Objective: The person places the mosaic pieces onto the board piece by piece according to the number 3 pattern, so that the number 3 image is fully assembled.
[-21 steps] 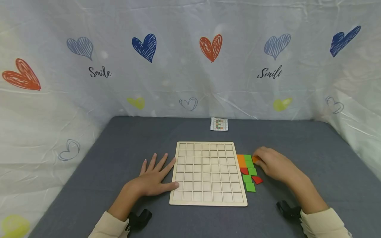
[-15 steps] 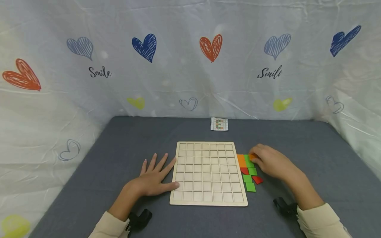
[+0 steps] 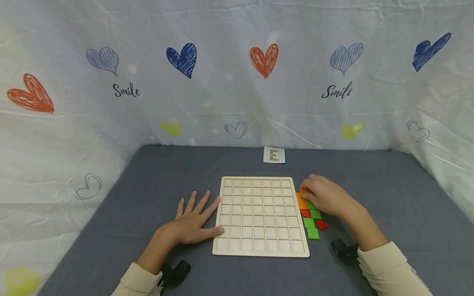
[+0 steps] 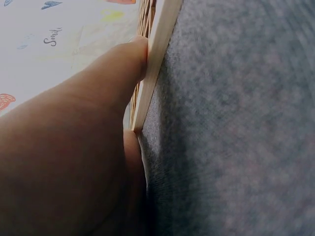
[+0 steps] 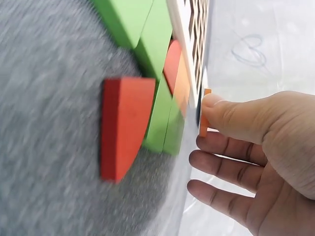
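A pale wooden grid board (image 3: 261,214) lies in the middle of the table. My left hand (image 3: 190,227) rests at its left side with fingers spread, the thumb on the board's edge and the index fingertip touching it. In the left wrist view the thumb (image 4: 133,59) presses against the board's wooden rim (image 4: 156,64). Over the board's right edge my right hand (image 3: 329,196) pinches an orange tile (image 5: 204,120) between thumb and index finger. Its other fingers are loosely bent. Beneath and beside it lie green tiles (image 3: 313,233), red pieces (image 3: 321,224) and another orange tile (image 3: 302,203).
A small printed card (image 3: 274,155) with a coloured grid pattern lies behind the board. The grey tablecloth (image 3: 177,168) reaches back to a white curtain (image 3: 222,94) with hearts on it. Black wrist straps (image 3: 175,273) sit at both wrists.
My right hand has moved left with the orange tile, from beside the loose tiles to over them near the board's right edge. My left hand stays in place.
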Tool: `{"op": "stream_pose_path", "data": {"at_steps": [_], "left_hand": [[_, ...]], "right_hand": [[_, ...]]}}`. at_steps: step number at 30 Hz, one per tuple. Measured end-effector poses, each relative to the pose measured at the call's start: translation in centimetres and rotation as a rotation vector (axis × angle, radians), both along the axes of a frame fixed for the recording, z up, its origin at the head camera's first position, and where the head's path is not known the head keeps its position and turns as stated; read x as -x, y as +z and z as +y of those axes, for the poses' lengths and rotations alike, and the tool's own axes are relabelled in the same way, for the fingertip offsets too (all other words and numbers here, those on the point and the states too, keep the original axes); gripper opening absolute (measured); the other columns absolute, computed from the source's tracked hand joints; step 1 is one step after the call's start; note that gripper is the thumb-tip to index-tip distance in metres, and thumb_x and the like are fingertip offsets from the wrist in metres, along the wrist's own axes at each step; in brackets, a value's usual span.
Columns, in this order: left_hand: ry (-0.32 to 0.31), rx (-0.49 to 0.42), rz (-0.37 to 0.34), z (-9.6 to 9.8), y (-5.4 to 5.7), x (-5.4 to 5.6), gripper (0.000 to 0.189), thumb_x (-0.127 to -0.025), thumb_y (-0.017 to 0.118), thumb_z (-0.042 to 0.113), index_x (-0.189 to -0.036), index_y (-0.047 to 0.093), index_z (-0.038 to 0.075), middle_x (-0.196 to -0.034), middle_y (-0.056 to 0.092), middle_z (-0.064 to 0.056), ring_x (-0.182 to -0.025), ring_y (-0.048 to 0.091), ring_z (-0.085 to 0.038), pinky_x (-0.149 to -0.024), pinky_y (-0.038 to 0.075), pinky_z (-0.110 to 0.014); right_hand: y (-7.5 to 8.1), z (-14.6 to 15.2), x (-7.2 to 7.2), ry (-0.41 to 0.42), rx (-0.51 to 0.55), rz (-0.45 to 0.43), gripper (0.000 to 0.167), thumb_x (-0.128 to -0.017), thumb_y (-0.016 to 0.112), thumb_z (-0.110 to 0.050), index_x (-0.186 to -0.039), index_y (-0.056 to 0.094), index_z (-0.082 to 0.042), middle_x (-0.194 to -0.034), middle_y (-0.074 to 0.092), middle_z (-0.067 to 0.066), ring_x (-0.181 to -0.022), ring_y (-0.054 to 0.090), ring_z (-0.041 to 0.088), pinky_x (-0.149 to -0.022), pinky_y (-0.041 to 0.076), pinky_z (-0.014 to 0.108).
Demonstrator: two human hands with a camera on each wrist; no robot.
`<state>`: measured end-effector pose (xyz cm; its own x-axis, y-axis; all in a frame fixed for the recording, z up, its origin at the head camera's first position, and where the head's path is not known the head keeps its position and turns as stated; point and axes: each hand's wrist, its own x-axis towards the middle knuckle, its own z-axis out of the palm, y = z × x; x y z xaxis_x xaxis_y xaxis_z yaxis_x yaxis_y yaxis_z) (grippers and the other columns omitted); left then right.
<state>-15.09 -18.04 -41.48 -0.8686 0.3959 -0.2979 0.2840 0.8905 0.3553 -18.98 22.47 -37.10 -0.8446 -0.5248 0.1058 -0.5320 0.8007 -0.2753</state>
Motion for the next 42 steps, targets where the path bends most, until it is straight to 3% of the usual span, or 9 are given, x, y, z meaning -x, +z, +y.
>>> {"op": "stream_pose_path", "data": {"at_steps": [7,22,35,42], "left_hand": [[-0.006,-0.008,0.015,0.1,0.0,0.0,0.097,-0.085,0.040,0.086,-0.161,0.005,0.036,-0.167,-0.009,0.001,-0.148,-0.023,-0.033,-0.112,-0.016,-0.061],[-0.028,-0.079,0.019,0.2,1.3,-0.4,0.095,-0.090,0.046,0.078,-0.163,0.013,0.028,-0.168,-0.002,-0.009,-0.148,-0.018,-0.040,-0.109,-0.017,-0.066],[0.003,-0.016,0.005,0.1,0.3,-0.1,0.100,-0.086,0.043,0.084,-0.162,0.008,0.030,-0.167,-0.008,0.001,-0.148,-0.023,-0.033,-0.112,-0.017,-0.061],[-0.006,-0.020,-0.016,0.3,1.3,-0.5,0.097,-0.090,0.047,0.078,-0.163,0.011,0.027,-0.168,-0.006,-0.005,-0.148,-0.020,-0.038,-0.111,-0.016,-0.064]], "right_hand": [[0.1,-1.5,0.6,0.040,0.009,-0.007,0.014,-0.093,0.072,-0.005,-0.106,0.072,-0.001,-0.092,0.058,0.002,-0.077,0.050,0.016,-0.066,0.046,0.034],[0.4,-4.9,1.8,0.070,-0.011,-0.068,0.008,-0.095,0.070,-0.007,-0.103,0.071,-0.006,-0.091,0.057,0.000,-0.078,0.050,0.015,-0.066,0.045,0.033],[0.0,-7.3,2.6,0.118,-0.046,-0.055,0.005,-0.092,0.074,-0.009,-0.091,0.069,-0.011,-0.087,0.052,-0.001,-0.075,0.046,0.016,-0.064,0.042,0.033],[0.1,-8.0,2.9,0.138,-0.054,-0.070,0.013,-0.092,0.075,-0.009,-0.083,0.065,-0.012,-0.082,0.048,-0.001,-0.074,0.043,0.017,-0.062,0.038,0.033]]}}
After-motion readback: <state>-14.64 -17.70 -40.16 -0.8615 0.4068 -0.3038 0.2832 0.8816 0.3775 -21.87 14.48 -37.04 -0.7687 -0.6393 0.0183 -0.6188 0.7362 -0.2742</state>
